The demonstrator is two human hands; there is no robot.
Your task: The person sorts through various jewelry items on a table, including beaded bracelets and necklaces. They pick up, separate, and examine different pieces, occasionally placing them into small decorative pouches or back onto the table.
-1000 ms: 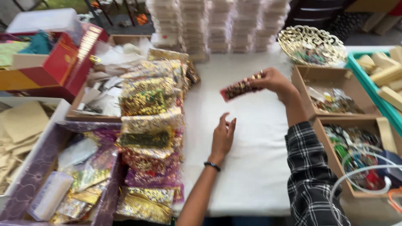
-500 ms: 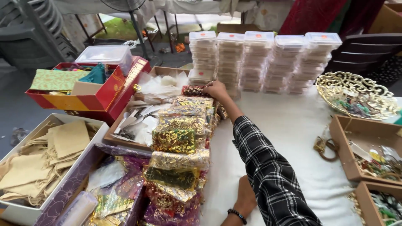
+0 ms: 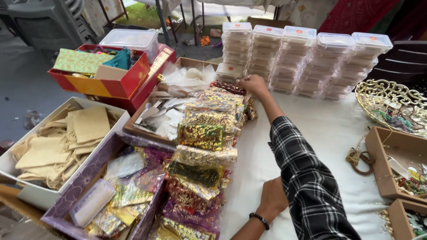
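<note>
Right hand [image 3: 252, 83] reaches across table, fingers curled on dark red pouch [image 3: 227, 87], laying it at far end of pouch row [image 3: 202, 146]; row overlaps like shingles, keeps each pouch visible. Left hand [image 3: 272, 200] presses flat, closed, on white cloth [image 3: 329, 129], bracing lean. Clear lidded tubs [image 3: 307, 58] stacked in columns behind, red round stickers on lids. Red-yellow box [image 3: 104, 80] far left; cream bags [image 3: 58, 142] in white tray.

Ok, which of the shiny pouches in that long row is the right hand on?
The dark red pouch at the far end of the row, by the stacked plastic boxes. The right hand rests on it; the others are mostly gold.
</note>
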